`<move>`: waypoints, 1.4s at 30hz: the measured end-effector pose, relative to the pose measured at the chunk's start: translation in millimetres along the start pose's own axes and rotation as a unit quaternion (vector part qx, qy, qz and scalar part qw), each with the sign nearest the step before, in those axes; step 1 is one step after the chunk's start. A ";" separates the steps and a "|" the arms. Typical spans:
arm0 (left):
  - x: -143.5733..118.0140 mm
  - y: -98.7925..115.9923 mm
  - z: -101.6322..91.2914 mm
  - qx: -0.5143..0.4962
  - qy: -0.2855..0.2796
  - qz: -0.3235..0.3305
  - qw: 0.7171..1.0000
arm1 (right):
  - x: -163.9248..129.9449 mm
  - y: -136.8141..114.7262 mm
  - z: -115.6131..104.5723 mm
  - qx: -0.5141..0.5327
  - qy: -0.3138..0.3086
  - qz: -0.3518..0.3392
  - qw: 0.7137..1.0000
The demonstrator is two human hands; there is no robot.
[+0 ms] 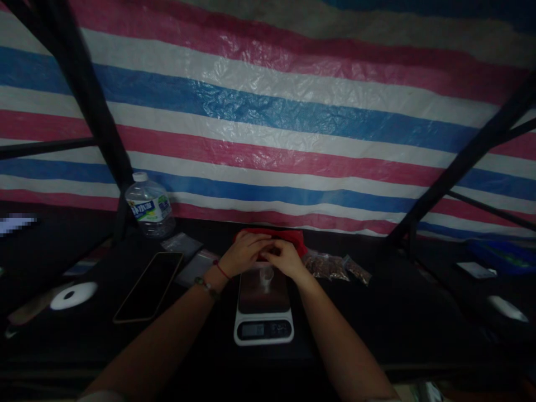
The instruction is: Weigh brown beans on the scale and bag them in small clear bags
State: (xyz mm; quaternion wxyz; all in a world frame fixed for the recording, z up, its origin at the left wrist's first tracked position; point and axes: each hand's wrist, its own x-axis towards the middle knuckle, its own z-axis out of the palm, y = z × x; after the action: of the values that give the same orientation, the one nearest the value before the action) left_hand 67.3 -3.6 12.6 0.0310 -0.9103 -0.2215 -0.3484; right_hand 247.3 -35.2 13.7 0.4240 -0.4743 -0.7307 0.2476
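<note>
Both hands meet at a red plastic bag [298,239] behind a white kitchen scale [263,330]. My left hand [246,254] is closed on the bag's near side, its fingers bent over toward the right. Beside it, my right hand [285,258] has its fingers curled in at the bag; what they hold, if anything, is hidden. A small clear cup [266,274] sits on the scale's dark platform, just below the hands. The scale's display is lit, but its digits are too dim to read.
Several small bags of brown bits [330,267] lie right of the red bag. To the left are clear empty bags [196,268], a phone [151,287], a plastic bottle [151,206] and a white oval object [73,295]. Dark metal posts [96,111] flank a striped sheet [268,134].
</note>
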 end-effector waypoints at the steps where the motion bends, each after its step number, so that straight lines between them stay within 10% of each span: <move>1: -0.9 1.2 0.9 0.004 -0.001 -0.003 1.000 | -0.6 0.9 1.3 -0.013 0.007 0.002 1.000; 11: -13.7 10.7 7.0 0.091 0.106 -0.106 0.985 | -1.6 16.1 2.6 0.043 0.141 0.054 0.988; 22: -8.7 14.1 0.4 0.016 0.022 -0.073 0.997 | -5.2 9.2 14.4 0.074 0.098 0.003 0.992; 42: -13.4 11.3 4.5 -0.049 0.096 -0.150 0.983 | -8.6 -6.4 7.8 -0.017 0.056 -0.073 0.996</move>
State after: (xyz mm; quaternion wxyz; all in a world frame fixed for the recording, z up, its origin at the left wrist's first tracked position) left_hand 66.0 -17.9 1.6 -0.0449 -0.8297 -0.3338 -0.4451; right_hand 239.1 -45.4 11.3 0.4735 -0.4400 -0.7423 0.1767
